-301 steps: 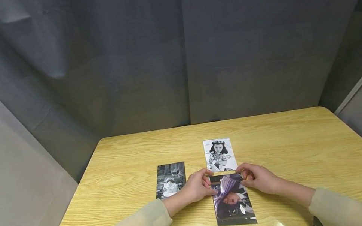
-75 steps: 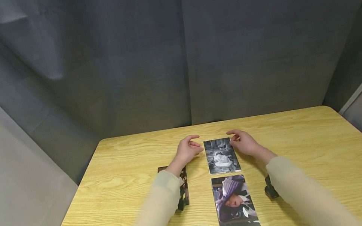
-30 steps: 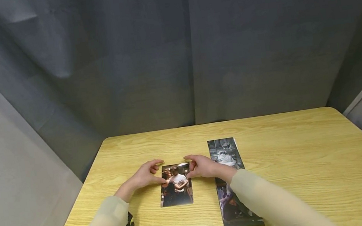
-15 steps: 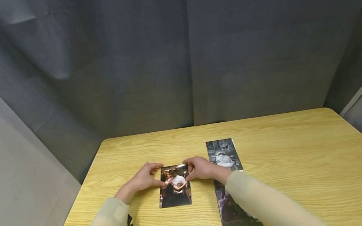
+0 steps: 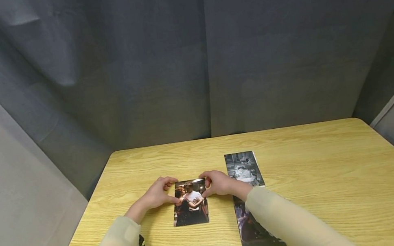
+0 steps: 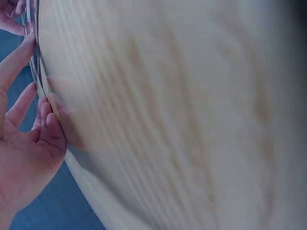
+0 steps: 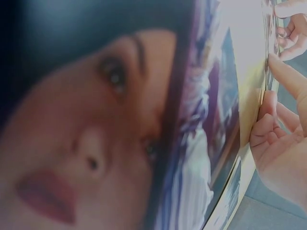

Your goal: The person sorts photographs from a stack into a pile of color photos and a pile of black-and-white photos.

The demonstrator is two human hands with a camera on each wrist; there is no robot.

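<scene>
Colour photo of a dancing couple point(image 5: 189, 203) flat on the wooden table point(image 5: 336, 171), left of centre, far corners pinched by left hand point(image 5: 155, 194) and right hand point(image 5: 220, 183), fingers curled. Just right: black-and-white photo point(image 5: 243, 168), purple-toned portrait photo point(image 5: 248, 229) under the right sleeve point(image 5: 291, 226).

— Worktop point(image 5: 317, 174)?
— Pale wood grain, smooth, with a glossy sheen; a bright light reflection sits at its near edge.
— Colour photo point(image 5: 190, 208) at its centre-left?
— Glossy print paper, flat. The black-and-white photo point(image 5: 242, 168) right of it and the purple-toned photo point(image 5: 248, 227) look the same stock.
— Backdrop point(image 5: 189, 58) behind the worktop?
— Matt grey cloth, creased. Sleeves point(image 5: 291, 226): soft, matt beige fabric.
</scene>
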